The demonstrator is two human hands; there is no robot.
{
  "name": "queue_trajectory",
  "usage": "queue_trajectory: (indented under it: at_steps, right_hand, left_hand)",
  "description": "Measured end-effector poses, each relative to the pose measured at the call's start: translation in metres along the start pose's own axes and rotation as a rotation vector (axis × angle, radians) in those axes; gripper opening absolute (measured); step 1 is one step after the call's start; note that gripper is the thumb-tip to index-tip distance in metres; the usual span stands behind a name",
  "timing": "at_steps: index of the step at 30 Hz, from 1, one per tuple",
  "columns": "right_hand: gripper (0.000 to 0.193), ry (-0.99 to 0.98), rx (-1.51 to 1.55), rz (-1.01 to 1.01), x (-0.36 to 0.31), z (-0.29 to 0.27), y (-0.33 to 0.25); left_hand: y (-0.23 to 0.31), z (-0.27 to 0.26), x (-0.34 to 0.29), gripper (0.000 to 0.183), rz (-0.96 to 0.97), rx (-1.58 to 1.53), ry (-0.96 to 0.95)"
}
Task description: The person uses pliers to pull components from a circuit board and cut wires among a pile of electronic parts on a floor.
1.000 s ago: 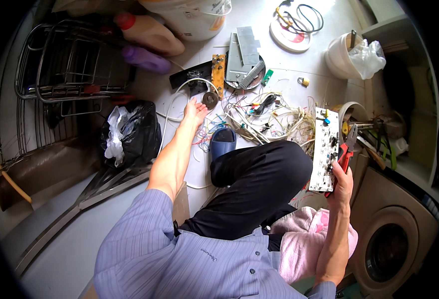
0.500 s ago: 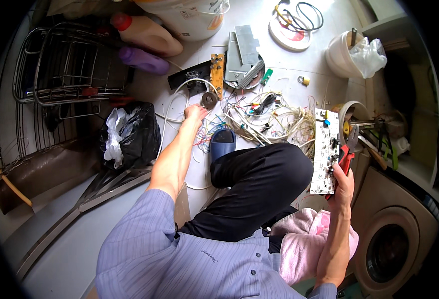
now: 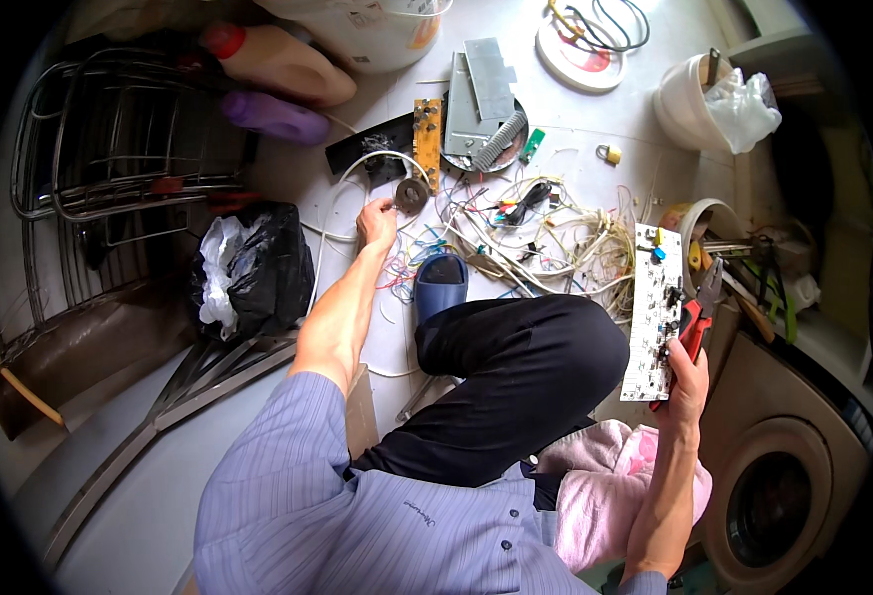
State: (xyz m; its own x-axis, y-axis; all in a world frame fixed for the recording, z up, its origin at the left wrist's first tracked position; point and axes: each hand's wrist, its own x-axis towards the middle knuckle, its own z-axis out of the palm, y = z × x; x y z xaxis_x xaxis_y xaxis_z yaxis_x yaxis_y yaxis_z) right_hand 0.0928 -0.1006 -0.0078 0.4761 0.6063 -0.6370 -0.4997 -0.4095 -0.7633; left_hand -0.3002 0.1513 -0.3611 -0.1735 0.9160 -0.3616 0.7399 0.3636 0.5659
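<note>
My left hand [image 3: 377, 224] reaches down to the floor with its fingers pinched together. It is right beside a round brown disc [image 3: 413, 196] with a dark centre; whatever is between the fingertips is too small to make out. At the right, my right hand [image 3: 687, 382] is wrapped round red-handled pliers [image 3: 693, 332] and a long white circuit board [image 3: 645, 327]. The board stands on end with small components on it, and the plier jaws point away from me. A tangle of wires [image 3: 575, 248] lies between the hands, past my knee.
Beyond the disc lie an orange circuit board [image 3: 427, 144] and a grey metal plate [image 3: 464, 109]. A black bag [image 3: 273, 263] and wire rack [image 3: 109, 198] stand left. At right are a white bucket [image 3: 680, 109], a tool bucket [image 3: 699, 218] and a washing machine [image 3: 784, 446].
My left hand has drawn slightly left, away from the disc, and its fingertips have come together. My right hand still holds the board and pliers, shifted a little nearer to me.
</note>
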Motion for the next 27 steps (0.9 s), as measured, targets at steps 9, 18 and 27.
queue_trajectory:
  at_steps: [9,18,27]
  right_hand:
    - [0.03,-0.003,-0.027,0.026,0.008,0.002,0.002]
    - [0.032,-0.021,-0.063,0.041,0.014,-0.001,0.003]
    - [0.03,-0.001,-0.063,0.063,0.013,-0.004,0.004]
  left_hand:
    - [-0.02,-0.005,0.008,0.015,0.175,0.158,0.016]
    - [-0.029,0.003,0.011,0.017,-0.092,-0.247,0.008]
    - [-0.014,0.012,0.005,0.023,-0.158,-0.573,-0.09]
